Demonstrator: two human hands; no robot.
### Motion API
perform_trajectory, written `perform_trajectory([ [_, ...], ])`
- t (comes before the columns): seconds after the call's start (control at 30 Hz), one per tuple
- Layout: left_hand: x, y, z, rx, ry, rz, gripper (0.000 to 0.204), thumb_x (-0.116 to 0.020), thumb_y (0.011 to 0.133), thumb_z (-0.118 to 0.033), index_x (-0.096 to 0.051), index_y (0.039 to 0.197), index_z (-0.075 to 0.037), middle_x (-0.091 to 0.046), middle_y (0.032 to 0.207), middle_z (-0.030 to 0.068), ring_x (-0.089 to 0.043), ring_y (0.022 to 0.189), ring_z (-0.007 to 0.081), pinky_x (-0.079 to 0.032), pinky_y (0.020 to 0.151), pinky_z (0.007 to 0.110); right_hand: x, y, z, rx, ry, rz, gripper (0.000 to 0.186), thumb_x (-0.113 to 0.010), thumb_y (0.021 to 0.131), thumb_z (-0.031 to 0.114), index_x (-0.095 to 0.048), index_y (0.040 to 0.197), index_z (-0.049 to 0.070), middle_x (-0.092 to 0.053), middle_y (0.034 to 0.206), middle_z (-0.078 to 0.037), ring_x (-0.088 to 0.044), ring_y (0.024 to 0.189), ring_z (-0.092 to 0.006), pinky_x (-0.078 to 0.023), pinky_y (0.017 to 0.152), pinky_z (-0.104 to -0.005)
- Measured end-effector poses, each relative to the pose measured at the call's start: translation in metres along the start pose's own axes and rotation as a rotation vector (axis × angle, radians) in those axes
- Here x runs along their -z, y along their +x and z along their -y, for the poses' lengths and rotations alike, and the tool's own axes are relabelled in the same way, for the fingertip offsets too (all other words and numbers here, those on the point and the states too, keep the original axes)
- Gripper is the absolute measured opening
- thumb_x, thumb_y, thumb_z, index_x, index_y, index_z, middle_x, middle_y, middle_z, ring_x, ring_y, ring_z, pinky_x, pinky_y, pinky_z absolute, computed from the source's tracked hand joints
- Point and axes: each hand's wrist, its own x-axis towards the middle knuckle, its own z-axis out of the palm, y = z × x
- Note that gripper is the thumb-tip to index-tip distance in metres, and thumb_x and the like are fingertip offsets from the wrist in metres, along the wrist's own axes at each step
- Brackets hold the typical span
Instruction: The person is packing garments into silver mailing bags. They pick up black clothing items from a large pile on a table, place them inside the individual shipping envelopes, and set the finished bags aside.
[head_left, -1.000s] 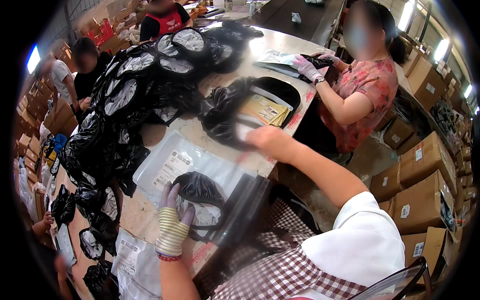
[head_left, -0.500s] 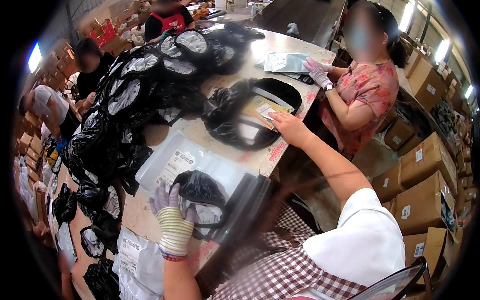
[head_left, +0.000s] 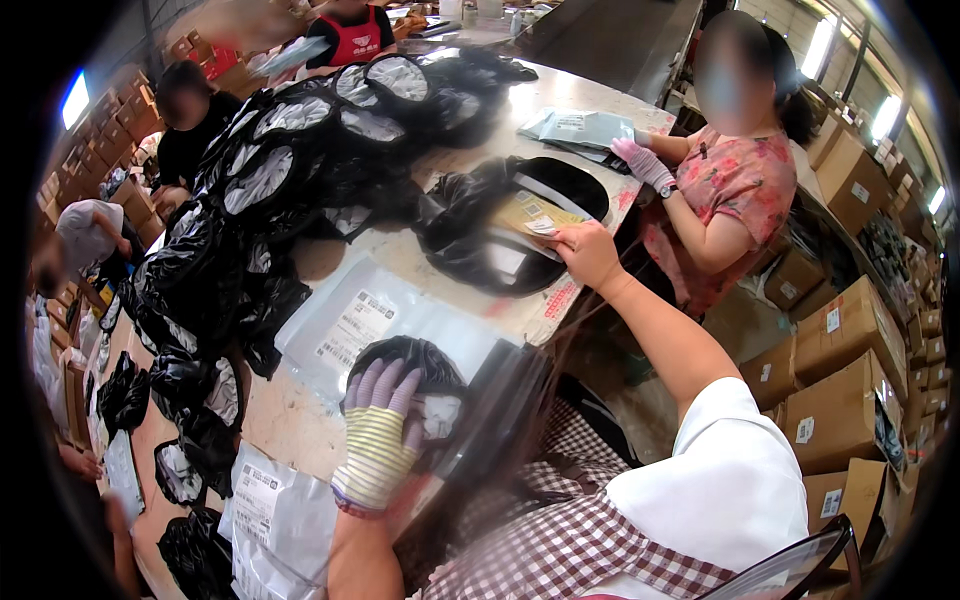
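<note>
My left hand [head_left: 380, 430], in a striped knit glove, lies with its fingers stretched over a small, shiny black gathered cloth piece [head_left: 420, 358]. That piece has a pale lining and rests on a light grey plastic mailing bag [head_left: 325, 312] with a printed label. Farther right, my bare right hand [head_left: 590, 252] pinches the edge of a yellow printed card [head_left: 535, 214]. Beneath the card is a larger round black cloth piece [head_left: 455, 245] with pale patches, lying near the table's right edge. Some of my right fingertips are hidden below the card.
A big heap of black gathered pieces [head_left: 200, 255] covers the table's left and far side. More bags [head_left: 265, 510] lie near left. Across the right corner, a co-worker's gloved hand [head_left: 645, 165] touches stacked bags [head_left: 575, 126]. Cardboard boxes [head_left: 840, 375] stand at right; other people work beyond.
My left hand has slid up and right, its fingers now lying over the small black piece. My right hand has shifted slightly right with the card. The co-worker's hands have lowered around the stacked bags.
</note>
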Motion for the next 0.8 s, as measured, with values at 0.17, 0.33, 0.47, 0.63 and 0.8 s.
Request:
perform_trajectory([
  [0.17,-0.007,-0.001,0.003,-0.053,0.04,-0.075,0.06,-0.067,0.085,-0.011,-0.06,0.145,-0.011,-0.056,0.149,0.0171,-0.049,0.141,0.0416,-0.034,0.12,0.057,0.016,0.017,0.013,0.106,-0.183,0.231,0.018,-0.077,0.088,0.02,-0.079,0.094,0.003,-0.077,0.097,-0.017,-0.073,0.087,-0.0354,-0.058,0.079,-0.0432],
  [0.33,-0.005,-0.003,0.001,-0.027,0.05,0.02,0.07,-0.072,0.08,-0.013,-0.058,0.149,-0.017,-0.054,0.15,0.018,-0.046,0.143,0.0407,-0.035,0.121,0.057,0.055,0.013,0.164,0.444,-0.036,-0.188,0.013,-0.073,0.085,0.012,-0.074,0.095,0.003,-0.077,0.107,-0.014,-0.073,0.096,-0.0323,-0.058,0.087,-0.0421],
  [0.47,0.001,0.001,0.014,-0.025,-0.172,-0.097,0.045,-0.071,0.081,-0.007,-0.069,0.126,-0.006,-0.061,0.139,0.0187,-0.052,0.136,0.043,-0.04,0.116,0.055,0.022,-0.043,0.26,0.577,0.17,0.122,0.018,-0.07,0.08,0.01,-0.068,0.095,0.001,-0.072,0.107,-0.017,-0.072,0.094,-0.0317,-0.058,0.084,-0.0413],
  [0.63,0.02,-0.014,0.027,0.419,-0.115,-0.397,0.035,-0.077,0.083,-0.012,-0.067,0.114,0.0,-0.067,0.117,0.0235,-0.066,0.106,0.0422,-0.054,0.093,0.048,-0.002,-0.07,0.28,0.405,0.29,0.142,0.022,-0.065,0.083,0.011,-0.067,0.103,0.0,-0.07,0.108,-0.018,-0.07,0.093,-0.0328,-0.057,0.083,-0.0403],
  [0.8,0.017,-0.022,0.028,0.675,-0.135,-0.085,0.05,-0.08,0.088,-0.025,-0.063,0.124,0.005,-0.071,0.109,0.0254,-0.069,0.097,0.0421,-0.056,0.085,0.046,0.001,-0.069,0.284,0.402,0.34,0.057,0.032,-0.064,0.086,0.012,-0.066,0.116,0.0,-0.071,0.114,-0.017,-0.071,0.099,-0.0319,-0.057,0.086,-0.0415],
])
